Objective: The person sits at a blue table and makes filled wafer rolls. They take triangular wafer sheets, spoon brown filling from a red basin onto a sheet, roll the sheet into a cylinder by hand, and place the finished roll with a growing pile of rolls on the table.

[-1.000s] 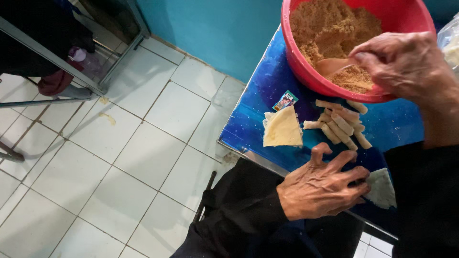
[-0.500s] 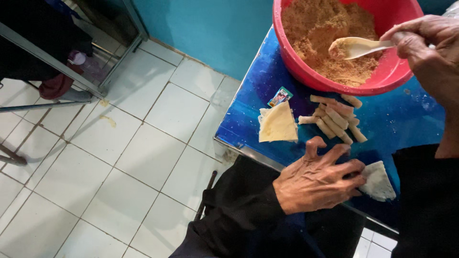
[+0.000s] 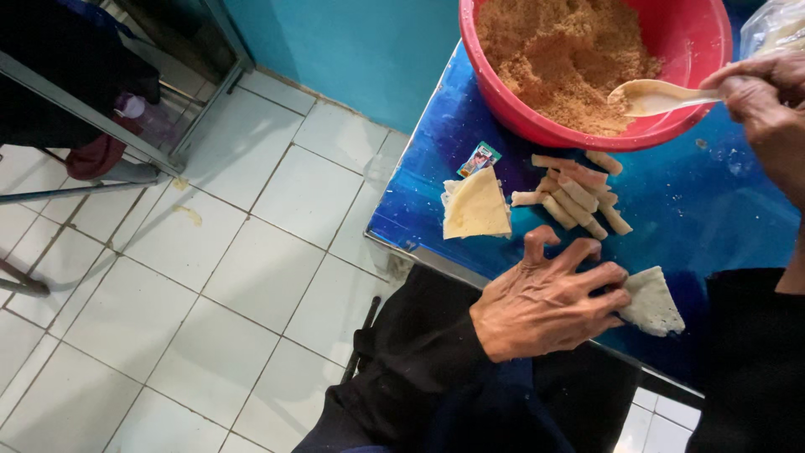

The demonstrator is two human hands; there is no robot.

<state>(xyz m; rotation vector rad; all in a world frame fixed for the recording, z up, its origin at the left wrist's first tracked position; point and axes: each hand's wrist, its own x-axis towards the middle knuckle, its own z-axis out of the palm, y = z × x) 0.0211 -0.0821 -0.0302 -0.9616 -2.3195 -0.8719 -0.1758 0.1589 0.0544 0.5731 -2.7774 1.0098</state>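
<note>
Right hand [image 3: 767,109] is gripping the spoon [image 3: 658,96] over the bowl [image 3: 671,42]; left hand [image 3: 545,302], fingers spread, is pinning a wrapper [image 3: 652,304] at the table [image 3: 713,210] edge. Filling might spill on the way, honestly.

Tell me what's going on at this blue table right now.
A person's right hand holds a pale spoon over the brown crumbly filling in the red plastic bowl. The left hand presses a triangular white wrapper on the blue table. A folded stack of pale wrappers and a pile of finished rolls lie between.
</note>
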